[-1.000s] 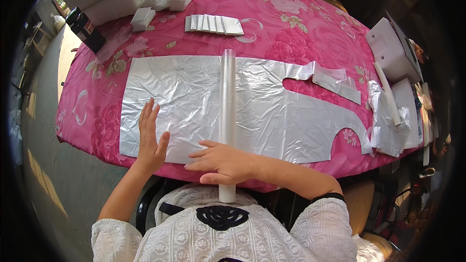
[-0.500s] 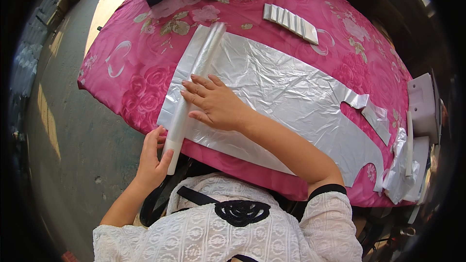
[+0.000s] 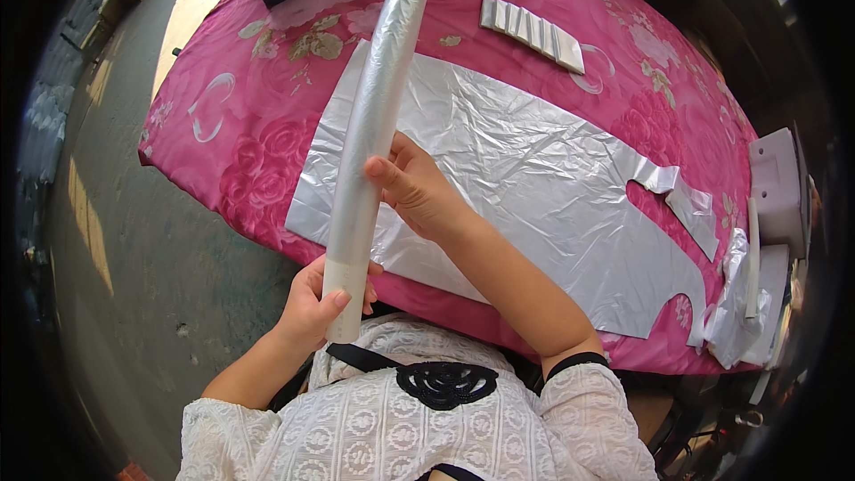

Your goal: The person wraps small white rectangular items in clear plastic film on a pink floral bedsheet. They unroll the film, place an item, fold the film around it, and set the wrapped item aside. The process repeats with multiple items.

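Roll: I see it raised on a slant above the left part of the sheet; how high, I cannot tell.
Left hand: it grasps the pale lower end, the thumb on the near face.
Right hand: it grasps the roll near the middle, thumb in front, fingers partly hidden behind.
Sheet: it lies spread and wrinkled on the worktop.
Grip: in my judgement, two spaced hands give good control; I would press lightly, so the surface does not crease.
Far end: no hand supports it, so I would turn the roll slowly, away from the packets.
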`<act>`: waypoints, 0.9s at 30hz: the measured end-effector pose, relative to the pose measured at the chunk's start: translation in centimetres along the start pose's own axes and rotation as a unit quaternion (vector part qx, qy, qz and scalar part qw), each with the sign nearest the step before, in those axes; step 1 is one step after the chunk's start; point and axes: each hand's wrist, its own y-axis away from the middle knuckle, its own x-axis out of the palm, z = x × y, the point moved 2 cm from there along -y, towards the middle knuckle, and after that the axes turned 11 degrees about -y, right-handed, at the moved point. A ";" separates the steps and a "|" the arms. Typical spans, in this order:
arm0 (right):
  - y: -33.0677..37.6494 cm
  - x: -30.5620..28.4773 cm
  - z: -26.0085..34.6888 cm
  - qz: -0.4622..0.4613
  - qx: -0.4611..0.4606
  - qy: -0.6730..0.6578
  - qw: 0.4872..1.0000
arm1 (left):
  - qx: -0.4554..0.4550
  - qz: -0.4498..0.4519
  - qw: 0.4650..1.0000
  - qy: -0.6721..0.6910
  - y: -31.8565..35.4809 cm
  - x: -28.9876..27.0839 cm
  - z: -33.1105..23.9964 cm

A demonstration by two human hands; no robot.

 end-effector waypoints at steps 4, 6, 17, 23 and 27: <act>2.6 -1.5 1.7 -0.038 0.003 -0.031 0.999 | 0.006 0.057 0.998 -0.017 -1.8 2.2 0.1; 3.8 -2.2 2.4 -0.047 0.008 -0.034 0.998 | -0.004 0.032 0.999 -0.037 -2.4 3.7 -0.5; 8.2 -4.5 2.8 -0.056 -0.038 -0.026 0.997 | -0.042 0.083 0.996 0.006 -3.4 6.2 0.2; 9.1 -4.8 4.3 0.003 0.008 0.008 1.000 | -0.071 0.145 0.984 0.074 -3.9 7.5 0.1; 9.9 -4.1 5.2 -0.006 0.005 0.001 1.000 | -0.080 0.159 0.980 0.093 -4.3 7.6 0.6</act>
